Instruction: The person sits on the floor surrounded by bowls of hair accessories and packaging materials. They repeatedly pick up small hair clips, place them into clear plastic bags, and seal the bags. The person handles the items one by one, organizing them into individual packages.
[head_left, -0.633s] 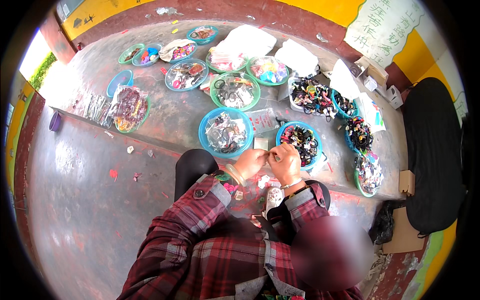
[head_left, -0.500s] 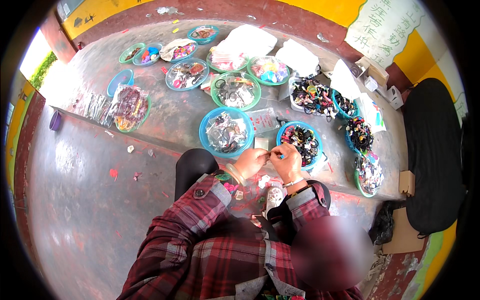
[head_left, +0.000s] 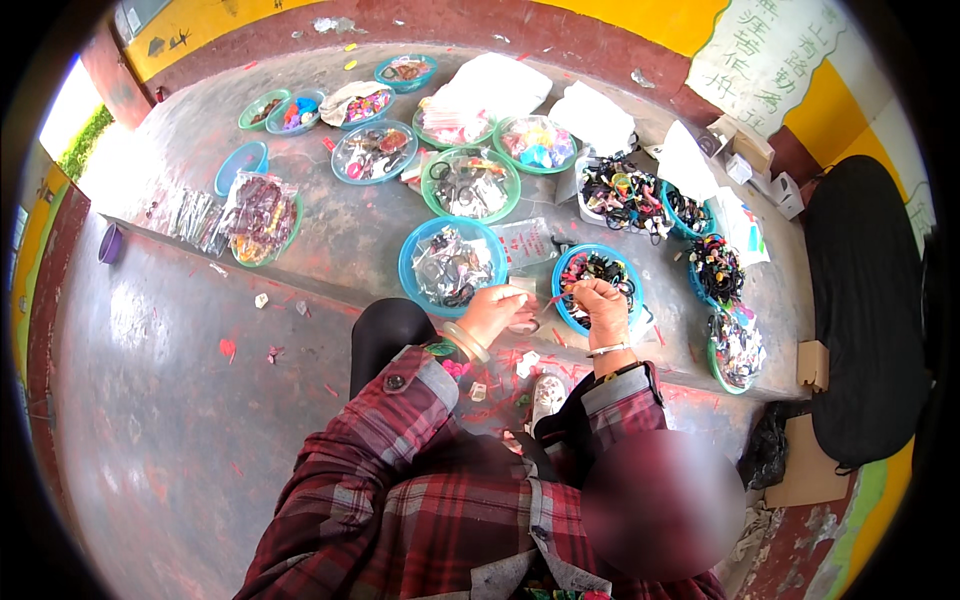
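My left hand (head_left: 493, 312) pinches a small pale packet (head_left: 521, 286) at its fingertips, with a bangle on the wrist. Close beside it, my right hand (head_left: 603, 300) holds a thin red piece (head_left: 553, 299) that points toward the packet. Both hands hover over the edge of the concrete step (head_left: 340, 240). They sit between a blue bowl of clear packets (head_left: 410, 262) and a blue bowl of dark hair ties (head_left: 566, 270). My red plaid sleeves come up from below.
Several more bowls of small colourful accessories spread across the step, among them a green bowl (head_left: 432, 170) and a bagged bowl (head_left: 262, 208). White bags (head_left: 490, 85) lie at the back. A black bag (head_left: 865, 300) and cardboard (head_left: 812, 365) are on the right. Scraps litter the lower floor (head_left: 180, 400).
My hands have drawn slightly apart, and the right hand has shifted a little to the right, toward the bowl of hair ties. The bowls have not moved.
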